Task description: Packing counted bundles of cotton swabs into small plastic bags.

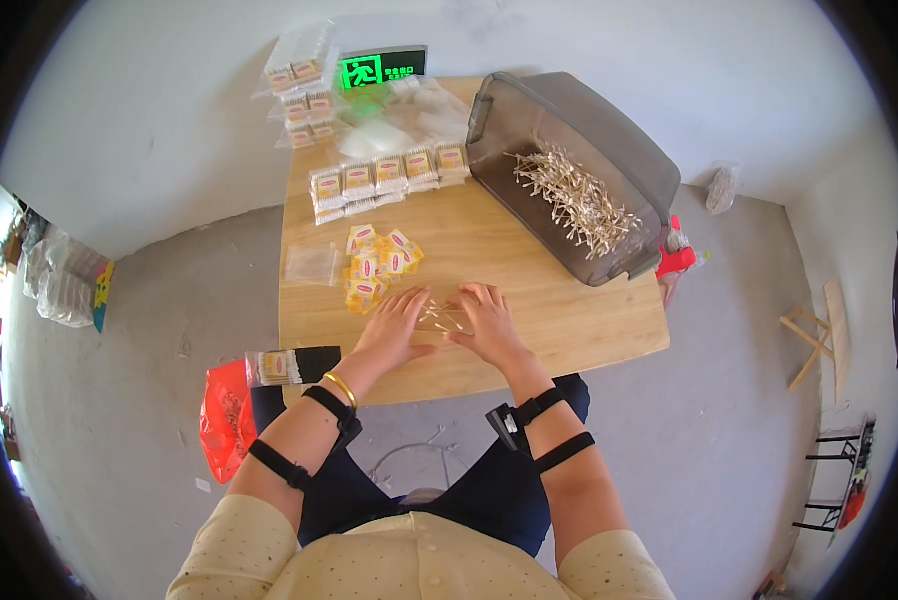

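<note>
My left hand and my right hand face each other low over the near part of the wooden table. Between them lie a few loose cotton swabs, crossing one another at different angles. Both hands have curved, spread fingers around the swabs; whether the fingertips touch them I cannot tell. Just beyond my left hand is a loose heap of yellow and white printed cards. Beside that heap lies a clear plastic bag.
A grey translucent bin lies tipped at the right, holding many loose swabs. Packed swab bundles line the back left, near stacked bags and a green-lit sign. By my left leg are another packet and a red bag.
</note>
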`<state>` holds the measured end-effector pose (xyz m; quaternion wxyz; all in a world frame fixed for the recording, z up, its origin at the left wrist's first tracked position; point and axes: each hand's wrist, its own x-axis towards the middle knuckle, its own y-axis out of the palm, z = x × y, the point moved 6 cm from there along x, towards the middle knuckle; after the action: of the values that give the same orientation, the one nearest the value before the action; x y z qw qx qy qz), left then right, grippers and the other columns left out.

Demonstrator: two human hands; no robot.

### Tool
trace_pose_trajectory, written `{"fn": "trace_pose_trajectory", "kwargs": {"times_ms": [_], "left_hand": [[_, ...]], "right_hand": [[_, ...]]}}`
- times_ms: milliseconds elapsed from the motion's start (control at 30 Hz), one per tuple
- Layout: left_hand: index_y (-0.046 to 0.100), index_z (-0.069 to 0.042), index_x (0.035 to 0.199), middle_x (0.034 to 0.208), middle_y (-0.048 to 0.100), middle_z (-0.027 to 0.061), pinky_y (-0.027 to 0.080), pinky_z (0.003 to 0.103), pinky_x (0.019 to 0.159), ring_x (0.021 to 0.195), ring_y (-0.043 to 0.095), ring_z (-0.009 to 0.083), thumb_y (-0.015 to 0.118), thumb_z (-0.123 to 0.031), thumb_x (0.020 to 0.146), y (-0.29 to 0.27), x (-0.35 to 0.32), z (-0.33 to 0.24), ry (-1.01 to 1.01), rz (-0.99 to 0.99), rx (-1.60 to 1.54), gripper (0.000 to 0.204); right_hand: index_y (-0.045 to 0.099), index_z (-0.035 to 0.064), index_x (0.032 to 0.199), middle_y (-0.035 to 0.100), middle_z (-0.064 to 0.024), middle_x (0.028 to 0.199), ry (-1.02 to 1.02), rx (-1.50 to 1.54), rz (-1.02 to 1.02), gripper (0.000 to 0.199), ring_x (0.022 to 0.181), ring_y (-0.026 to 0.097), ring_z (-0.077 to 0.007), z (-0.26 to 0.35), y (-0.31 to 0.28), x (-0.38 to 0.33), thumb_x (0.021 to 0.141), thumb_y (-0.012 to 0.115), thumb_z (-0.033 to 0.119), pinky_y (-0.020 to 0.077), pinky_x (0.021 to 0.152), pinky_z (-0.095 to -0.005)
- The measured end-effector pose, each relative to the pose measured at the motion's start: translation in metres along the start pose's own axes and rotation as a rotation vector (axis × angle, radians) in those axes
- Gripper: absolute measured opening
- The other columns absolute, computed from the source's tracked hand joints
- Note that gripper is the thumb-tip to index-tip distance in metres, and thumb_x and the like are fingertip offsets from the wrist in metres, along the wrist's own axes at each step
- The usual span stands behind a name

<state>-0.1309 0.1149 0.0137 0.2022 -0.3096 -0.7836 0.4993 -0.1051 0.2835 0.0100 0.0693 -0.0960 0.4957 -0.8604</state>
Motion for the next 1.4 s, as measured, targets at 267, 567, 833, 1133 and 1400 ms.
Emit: {"fn": "trace_pose_trajectory", "kwargs": {"times_ms": [267,567,833,1133,1400], "left_hand": [[0.061,-0.006,0.118,0.115,0.063,0.0127,0.050,0.044,0.094,0.110,0.060,0.0359,0.067,-0.004,0.083,-0.016,-0.022,0.003,-0.026,-0.268,-0.106,0.035],[0.063,-0.009,0.087,0.087,0.061,0.0062,0.049,0.043,0.084,0.090,0.062,0.0289,0.069,-0.005,0.080,-0.019,-0.026,0.038,-0.168,-0.312,-0.004,0.010],[0.064,-0.008,0.099,0.103,0.063,0.0088,0.048,0.045,0.090,0.103,0.060,0.0325,0.070,-0.008,0.081,-0.003,0.007,-0.009,-0.104,-0.279,-0.072,0.019],[0.024,-0.002,0.158,0.166,0.020,0.0144,0.011,0.053,0.125,0.155,0.015,0.0318,0.051,-0.046,0.099,0.034,-0.030,-0.053,-0.010,0.022,0.310,0.079],[0.028,-0.005,0.157,0.166,0.022,0.0124,0.010,0.058,0.123,0.155,0.015,0.0314,0.042,-0.056,0.101,0.037,-0.016,-0.046,-0.006,-0.027,0.273,0.078]], "right_hand": [[0.072,0.0149,0.105,0.057,-0.0044,0.119,0.014,0.092,-0.215,0.034,0.116,0.051,-0.0294,0.002,0.000,-0.008,0.074,0.083,0.022,0.0427,0.097,-0.0447],[0.071,0.0121,0.089,0.060,-0.0036,0.103,0.005,0.156,-0.323,0.016,0.105,0.055,-0.0290,-0.004,-0.004,-0.026,0.076,0.080,0.015,0.0445,0.091,-0.0433],[0.070,0.0143,0.092,0.060,-0.0048,0.102,0.015,0.134,-0.317,0.020,0.105,0.055,-0.0303,0.008,0.015,-0.020,0.075,0.080,0.016,0.0448,0.087,-0.0444],[0.063,0.0099,0.111,0.059,-0.0156,0.111,0.254,-0.020,-0.503,0.030,0.108,0.054,-0.0372,-0.081,-0.063,-0.028,0.082,0.074,0.012,0.0457,0.092,-0.0471],[0.060,0.0117,0.129,0.050,-0.0147,0.136,0.597,-0.204,-0.361,0.045,0.129,0.046,-0.0354,-0.161,-0.108,0.030,0.088,0.072,0.024,0.0436,0.105,-0.0445]]}}
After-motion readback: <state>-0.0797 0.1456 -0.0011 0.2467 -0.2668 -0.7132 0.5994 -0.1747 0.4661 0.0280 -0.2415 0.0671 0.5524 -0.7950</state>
